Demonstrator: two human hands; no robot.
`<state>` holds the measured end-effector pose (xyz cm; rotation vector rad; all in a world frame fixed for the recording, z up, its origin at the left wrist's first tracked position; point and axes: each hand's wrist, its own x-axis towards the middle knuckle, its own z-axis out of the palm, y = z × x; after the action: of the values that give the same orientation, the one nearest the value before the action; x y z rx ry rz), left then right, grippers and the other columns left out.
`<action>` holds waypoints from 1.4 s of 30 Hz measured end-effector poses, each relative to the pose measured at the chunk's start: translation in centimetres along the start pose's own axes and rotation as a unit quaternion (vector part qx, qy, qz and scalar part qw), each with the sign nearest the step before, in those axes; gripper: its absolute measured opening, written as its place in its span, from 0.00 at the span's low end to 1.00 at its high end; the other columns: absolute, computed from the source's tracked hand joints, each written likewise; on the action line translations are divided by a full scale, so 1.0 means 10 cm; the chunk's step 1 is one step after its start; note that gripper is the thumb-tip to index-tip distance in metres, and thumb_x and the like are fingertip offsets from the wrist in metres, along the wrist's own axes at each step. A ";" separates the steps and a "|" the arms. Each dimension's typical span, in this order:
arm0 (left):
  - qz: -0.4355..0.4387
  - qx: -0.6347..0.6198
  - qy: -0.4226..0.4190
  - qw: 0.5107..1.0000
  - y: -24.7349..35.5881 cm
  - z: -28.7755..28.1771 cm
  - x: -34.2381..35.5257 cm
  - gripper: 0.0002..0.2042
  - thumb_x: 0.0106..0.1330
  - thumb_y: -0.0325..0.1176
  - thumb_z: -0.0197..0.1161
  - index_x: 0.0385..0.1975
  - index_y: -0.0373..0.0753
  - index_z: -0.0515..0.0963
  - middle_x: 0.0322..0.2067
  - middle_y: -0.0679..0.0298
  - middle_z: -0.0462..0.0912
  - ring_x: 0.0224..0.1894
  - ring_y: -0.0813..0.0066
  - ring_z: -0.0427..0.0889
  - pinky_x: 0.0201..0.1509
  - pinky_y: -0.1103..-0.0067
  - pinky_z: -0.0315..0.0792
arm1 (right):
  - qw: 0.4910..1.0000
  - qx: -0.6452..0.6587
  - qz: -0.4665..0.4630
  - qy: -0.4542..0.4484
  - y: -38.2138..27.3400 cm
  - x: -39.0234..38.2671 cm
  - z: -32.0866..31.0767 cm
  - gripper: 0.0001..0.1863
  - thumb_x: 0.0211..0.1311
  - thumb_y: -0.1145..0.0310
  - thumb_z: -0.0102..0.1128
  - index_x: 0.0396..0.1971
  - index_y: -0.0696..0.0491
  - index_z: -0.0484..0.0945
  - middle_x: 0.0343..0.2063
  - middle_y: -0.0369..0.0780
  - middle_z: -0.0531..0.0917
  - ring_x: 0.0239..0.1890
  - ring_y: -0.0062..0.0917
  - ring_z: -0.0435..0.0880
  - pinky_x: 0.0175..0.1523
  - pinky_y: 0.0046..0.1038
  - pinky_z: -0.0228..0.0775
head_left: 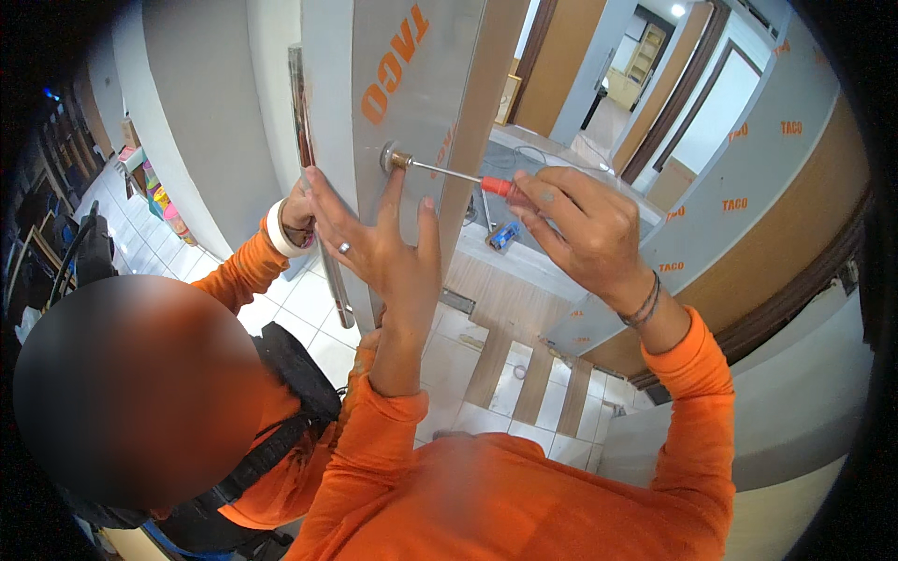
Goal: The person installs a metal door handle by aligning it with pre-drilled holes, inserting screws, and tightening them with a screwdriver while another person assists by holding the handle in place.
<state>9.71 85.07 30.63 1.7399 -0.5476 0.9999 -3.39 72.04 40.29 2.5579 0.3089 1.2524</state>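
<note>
right hand [585,229]: centre-right of frame, forearm in orange sleeve rising from lower right, wrist bent left, cord bracelet on wrist
right fingers [547,198]: curled together, clamped on the red handle of the screwdriver [454,174]
screwdriver: upper centre of frame, long axis near level, slightly rising to the left; tip points left into the round metal fitting [391,157], handle end to the right inside the hand
left hand [383,248]: centre of frame, forearm rising from lower centre, palm flat against the door panel [412,103], ring on one finger
left fingers [323,201]: spread apart, straight, pointing up, pressed on the panel just below the fitting; holds nothing
door panel: grey, film-covered with orange print, upright, upper centre
co-worker's hand [297,210]: left of panel edge, wears a roll of white tape [279,229] on the wrist, grips the panel edge; fingers mostly hidden
small blue object [503,236]: on the pale surface [524,266] behind, just below the right hand
</note>
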 end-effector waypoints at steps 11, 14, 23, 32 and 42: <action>0.009 0.006 0.007 1.000 0.01 0.02 0.01 0.20 0.56 0.37 0.68 0.50 0.49 0.80 0.69 0.42 0.46 0.71 0.42 0.45 0.70 0.57 0.45 | 0.993 0.081 0.076 -0.031 -0.05 -0.10 0.04 0.15 0.58 0.63 0.64 0.43 0.54 0.78 0.25 0.36 0.82 0.23 0.25 0.80 0.28 0.24 0.70; 0.011 0.005 0.011 1.000 -0.03 0.02 0.02 0.20 0.55 0.37 0.68 0.50 0.49 0.79 0.69 0.42 0.46 0.71 0.42 0.45 0.70 0.57 0.45 | 0.888 0.294 0.304 -0.180 -0.03 0.04 -0.03 0.15 0.58 0.63 0.65 0.43 0.53 0.79 0.27 0.36 0.81 0.23 0.24 0.79 0.27 0.25 0.69; 0.009 0.004 0.005 1.000 -0.01 0.01 0.02 0.21 0.54 0.38 0.68 0.51 0.49 0.79 0.69 0.41 0.46 0.71 0.42 0.46 0.69 0.56 0.45 | 0.992 0.090 0.077 -0.038 0.02 -0.04 0.03 0.16 0.57 0.63 0.65 0.43 0.54 0.79 0.26 0.38 0.81 0.23 0.25 0.79 0.28 0.25 0.69; 0.009 0.012 0.002 1.000 -0.02 0.03 0.02 0.21 0.54 0.40 0.68 0.50 0.48 0.79 0.69 0.41 0.45 0.71 0.42 0.45 0.68 0.54 0.46 | 0.999 0.026 -0.001 -0.026 0.02 0.01 0.01 0.18 0.60 0.63 0.63 0.46 0.57 0.78 0.26 0.39 0.83 0.23 0.23 0.80 0.27 0.22 0.69; 0.001 0.006 0.012 1.000 -0.04 0.07 0.00 0.20 0.54 0.43 0.65 0.49 0.52 0.81 0.70 0.49 0.45 0.70 0.42 0.46 0.64 0.48 0.48 | 0.995 0.096 0.015 -0.034 0.09 0.08 0.00 0.18 0.60 0.61 0.63 0.46 0.56 0.78 0.24 0.38 0.81 0.22 0.16 0.77 0.24 0.20 0.67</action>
<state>10.29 84.54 30.35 1.7352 -0.5296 1.0262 -2.83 71.43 41.14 2.7700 0.3969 1.1968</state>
